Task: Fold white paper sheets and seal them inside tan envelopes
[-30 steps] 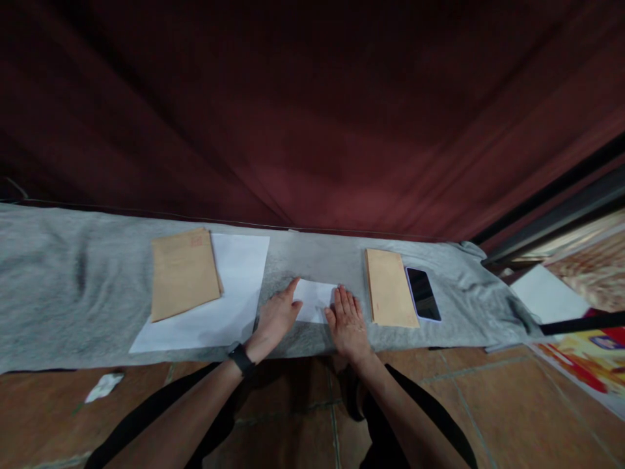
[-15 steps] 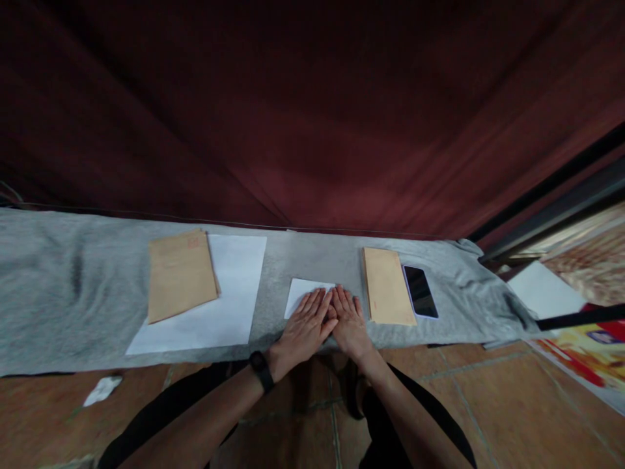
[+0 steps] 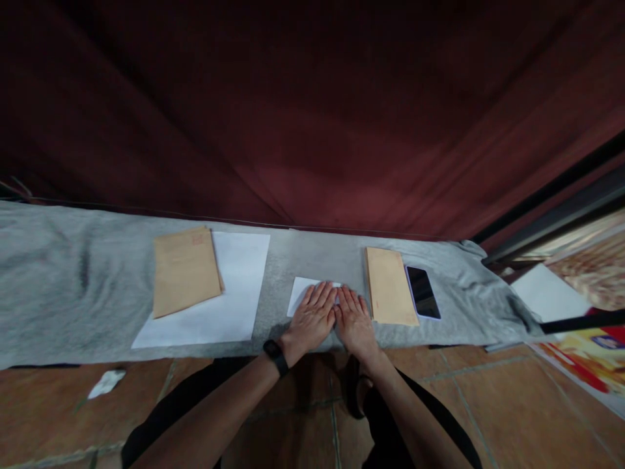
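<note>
A small white sheet of paper (image 3: 299, 293), perhaps folded, lies on the grey cloth in front of me. My left hand (image 3: 312, 319) rests flat on it with the fingers stretched out. Beside it, touching at the thumbs, my right hand (image 3: 355, 322) also lies flat, covering the paper's right part. Neither hand grips anything. Just right of my right hand is a stack of brown envelopes (image 3: 392, 286). Further left, more brown envelopes (image 3: 185, 273) lie on large white paper (image 3: 241, 286).
A phone (image 3: 423, 293) lies right of the envelope stack. The grey cloth (image 3: 63, 280) covers a narrow surface, with a dark red curtain (image 3: 303, 130) behind it. A crumpled white scrap (image 3: 106, 384) is on the tiled floor (image 3: 493, 404). Dark bars (image 3: 551, 195) stand at the right.
My left hand has slid slightly right and up over the paper. My right hand has shifted a little right, its fingers still flat. The view has moved slightly.
</note>
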{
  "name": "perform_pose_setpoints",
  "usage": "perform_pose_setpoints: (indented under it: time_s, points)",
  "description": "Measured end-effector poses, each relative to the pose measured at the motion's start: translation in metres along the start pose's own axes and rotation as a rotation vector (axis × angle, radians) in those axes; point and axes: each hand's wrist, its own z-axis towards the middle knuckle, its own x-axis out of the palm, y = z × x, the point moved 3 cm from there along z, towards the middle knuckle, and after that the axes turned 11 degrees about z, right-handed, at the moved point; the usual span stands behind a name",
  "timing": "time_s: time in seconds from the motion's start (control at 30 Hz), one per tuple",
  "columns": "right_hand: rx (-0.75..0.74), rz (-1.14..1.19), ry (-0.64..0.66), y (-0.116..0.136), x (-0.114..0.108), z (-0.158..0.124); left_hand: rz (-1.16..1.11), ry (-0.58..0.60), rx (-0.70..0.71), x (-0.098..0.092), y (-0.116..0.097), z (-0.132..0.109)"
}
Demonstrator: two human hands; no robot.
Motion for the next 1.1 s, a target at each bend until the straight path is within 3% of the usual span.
perform_pose_setpoints:
  time_s: [0.3,0.8,1.0,1.1]
  points:
    - [-0.009,-0.042,-0.035,0.001,0.001,0.0,0.031,0.035,-0.116,0.007,0.016,0.001]
    - [0.0,-0.025,-0.03,0.008,0.004,0.007,0.084,0.118,-0.246,-0.002,0.039,-0.009]
    - [-0.004,-0.014,-0.057,0.012,0.006,0.009,0.142,0.059,-0.325,-0.006,0.043,-0.01]
    - [0.011,0.02,-0.047,0.008,0.004,0.011,0.132,-0.001,-0.252,-0.006,0.03,-0.009]
